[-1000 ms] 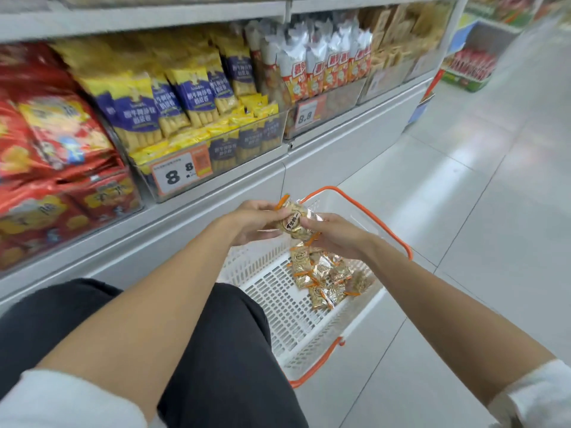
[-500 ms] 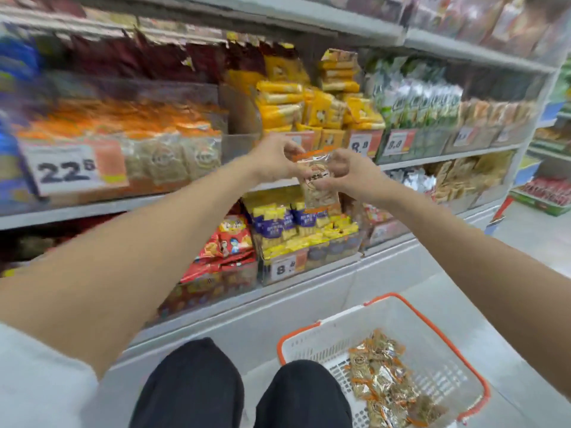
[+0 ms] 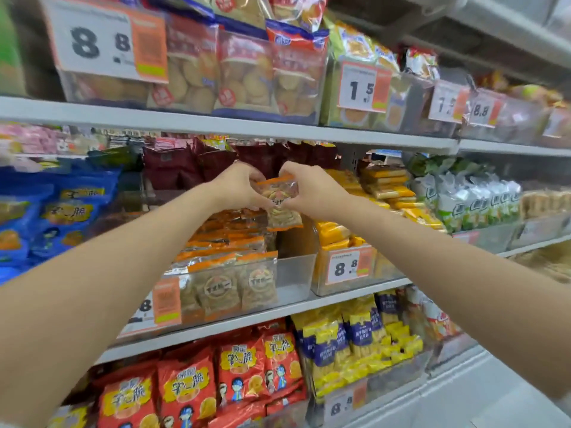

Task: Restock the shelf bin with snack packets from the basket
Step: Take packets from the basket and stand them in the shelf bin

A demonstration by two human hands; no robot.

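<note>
Both hands (image 3: 238,188) (image 3: 309,189) pinch a snack packet (image 3: 279,202) above the clear bin (image 3: 293,273).

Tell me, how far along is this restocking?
Done: the bin already holds rows of packets on its left. In hand: the left hand and right hand pinch one packet above it. Left: the bin's right side is bare; the basket is out of view, so the remainder is unknown.

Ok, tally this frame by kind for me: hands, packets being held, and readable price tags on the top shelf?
Hands: 2, left hand and right hand
Packet held between them: 1
Price tags readable, top shelf: 4
Total: 7
</note>
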